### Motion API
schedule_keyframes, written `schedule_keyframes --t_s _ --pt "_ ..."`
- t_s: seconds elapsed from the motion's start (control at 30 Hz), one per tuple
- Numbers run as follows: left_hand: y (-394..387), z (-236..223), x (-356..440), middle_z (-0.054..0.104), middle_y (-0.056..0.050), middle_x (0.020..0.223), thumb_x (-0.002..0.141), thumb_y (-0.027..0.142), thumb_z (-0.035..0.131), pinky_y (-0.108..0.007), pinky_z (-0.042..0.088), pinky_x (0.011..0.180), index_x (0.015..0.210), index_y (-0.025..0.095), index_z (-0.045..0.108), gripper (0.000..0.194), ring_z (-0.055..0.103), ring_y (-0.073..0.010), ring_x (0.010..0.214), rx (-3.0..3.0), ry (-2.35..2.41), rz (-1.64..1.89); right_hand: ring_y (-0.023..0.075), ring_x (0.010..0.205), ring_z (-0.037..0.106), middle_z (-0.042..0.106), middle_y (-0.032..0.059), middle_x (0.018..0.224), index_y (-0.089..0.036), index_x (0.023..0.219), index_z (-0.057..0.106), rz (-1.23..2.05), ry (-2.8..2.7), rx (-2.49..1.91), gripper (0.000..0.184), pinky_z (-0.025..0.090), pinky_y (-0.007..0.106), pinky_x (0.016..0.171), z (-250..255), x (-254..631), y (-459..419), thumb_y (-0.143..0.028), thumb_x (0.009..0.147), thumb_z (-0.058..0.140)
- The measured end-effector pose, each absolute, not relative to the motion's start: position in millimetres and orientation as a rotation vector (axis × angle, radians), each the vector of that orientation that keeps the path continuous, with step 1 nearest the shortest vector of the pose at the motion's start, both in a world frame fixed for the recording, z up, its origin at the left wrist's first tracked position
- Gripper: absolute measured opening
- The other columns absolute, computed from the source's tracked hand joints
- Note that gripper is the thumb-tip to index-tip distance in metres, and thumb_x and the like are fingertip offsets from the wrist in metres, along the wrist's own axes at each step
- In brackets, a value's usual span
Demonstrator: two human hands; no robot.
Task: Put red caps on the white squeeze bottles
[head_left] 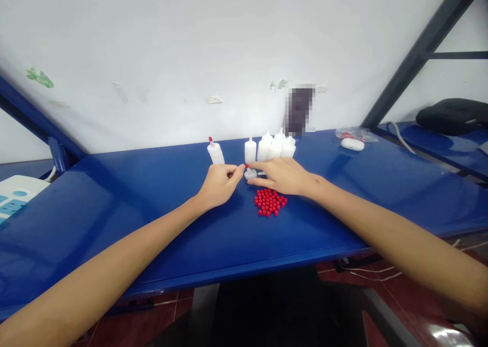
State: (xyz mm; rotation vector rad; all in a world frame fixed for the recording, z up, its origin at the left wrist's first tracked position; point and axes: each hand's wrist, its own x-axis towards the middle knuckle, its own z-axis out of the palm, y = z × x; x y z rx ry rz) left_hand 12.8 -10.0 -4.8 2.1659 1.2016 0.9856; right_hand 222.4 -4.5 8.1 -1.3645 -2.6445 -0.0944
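My right hand reaches in from the right, its thumb and forefinger closed around a small white squeeze-bottle top with a red tip. Another white nozzle shows under its fingers. Close to the red tip, my left hand is closed in a pinch; whether anything sits between its fingertips is hidden. Behind the left hand stands a white bottle with a red-tipped nozzle. Several white bottles with bare nozzles stand upright behind the right hand. Small red caps lie in a loose patch just in front of it.
The blue table runs along a white wall. At its back right lie a white rounded case and a clear plastic bag with red bits inside. A white power strip is at far left, a black bag far right.
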Motion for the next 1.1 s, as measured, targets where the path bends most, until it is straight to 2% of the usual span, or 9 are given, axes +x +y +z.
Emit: schedule_keyframes --t_s 0.13,0.23,0.3,0.37,0.5,0.6,0.7,0.83,1.1 --pt "-10.9 -6.8 12.9 0.026 0.005 0.050 0.094 0.044 0.048 -0.025 0.022 0.049 0.051 0.017 0.031 0.053 0.024 -0.0067 0.048 2.193 1.189 1.041 0.0250 0.088 0.065 0.074 0.0090 0.106 -0.024 0.133 0.058 -0.035 -2.535 -1.328 0.057 0.036 0.031 0.066 11.8 224.7 -6.4 -0.061 0.099 0.031" --pt "-11.6 -9.7 12.1 0.032 0.006 0.047 0.093 0.041 0.053 -0.024 0.025 0.048 0.052 0.016 0.039 0.050 0.028 -0.0063 0.047 2.331 1.078 1.127 0.0210 0.082 0.061 0.070 0.0090 0.094 -0.017 0.104 0.068 0.008 -2.438 -1.174 0.056 0.036 0.031 0.068 15.0 225.5 -9.4 -0.054 0.101 0.026" --pt "-13.1 -11.3 11.8 0.037 0.006 0.048 0.094 0.038 0.053 -0.023 0.026 0.048 0.055 0.017 0.044 0.045 0.031 -0.0063 0.046 2.495 0.965 1.232 0.0179 0.074 0.055 0.064 0.0078 0.082 -0.016 0.080 0.064 0.095 -2.392 -1.021 0.060 0.035 0.031 0.068 16.3 224.0 -12.5 -0.052 0.102 0.021" --pt "-15.3 -11.7 12.1 0.042 0.006 0.050 0.094 0.035 0.054 -0.023 0.029 0.048 0.057 0.017 0.046 0.042 0.035 -0.0064 0.046 2.675 0.846 1.370 0.0153 0.068 0.050 0.058 0.0061 0.077 -0.016 0.069 0.056 0.226 -2.369 -0.884 0.061 0.034 0.030 0.067 16.6 220.7 -16.7 -0.049 0.103 0.018" --pt "-18.5 -10.5 14.6 0.054 0.002 0.059 0.094 0.026 0.054 -0.021 0.037 0.053 0.061 0.018 0.046 0.035 0.047 -0.0080 0.054 2.923 0.603 1.617 0.0131 0.061 0.043 0.050 0.0023 0.067 -0.019 0.064 0.042 0.393 -2.427 -0.711 0.054 0.032 0.030 0.063 15.9 211.5 -27.5 -0.050 0.101 0.019" --pt "-17.1 -10.3 15.7 0.055 0.001 0.062 0.095 0.024 0.054 -0.022 0.038 0.055 0.063 0.019 0.047 0.033 0.049 -0.0093 0.056 3.023 0.474 1.714 0.0125 0.059 0.040 0.047 0.0013 0.062 -0.020 0.063 0.038 0.413 -2.464 -0.676 0.054 0.031 0.029 0.062 16.6 206.9 -34.1 -0.052 0.101 0.017" --pt "-14.3 -10.5 13.9 0.050 0.002 0.059 0.097 0.029 0.051 -0.025 0.035 0.052 0.065 0.020 0.047 0.034 0.043 -0.0098 0.052 3.096 0.410 1.665 0.0125 0.060 0.041 0.051 0.0029 0.064 -0.019 0.063 0.041 0.393 -2.504 -0.670 0.057 0.030 0.029 0.061 18.5 205.8 -36.6 -0.054 0.100 0.015" --pt "-12.1 -10.9 9.4 0.050 0.001 0.061 0.101 0.038 0.047 -0.026 0.036 0.053 0.070 0.020 0.052 0.036 0.044 -0.0100 0.052 3.130 0.342 1.617 0.0125 0.060 0.040 0.052 0.0035 0.065 -0.017 0.065 0.047 0.257 -2.560 -0.719 0.058 0.027 0.029 0.060 20.4 206.6 -35.5 -0.054 0.100 0.020" --pt "-10.3 -13.5 8.4 0.050 0.002 0.060 0.099 0.040 0.051 -0.026 0.034 0.050 0.068 0.020 0.052 0.037 0.043 -0.0096 0.050 3.183 0.389 1.579 0.0106 0.054 0.039 0.054 0.0024 0.060 -0.016 0.064 0.054 0.299 -2.560 -0.839 0.054 0.025 0.028 0.057 19.4 205.1 -36.1 -0.052 0.097 0.033"
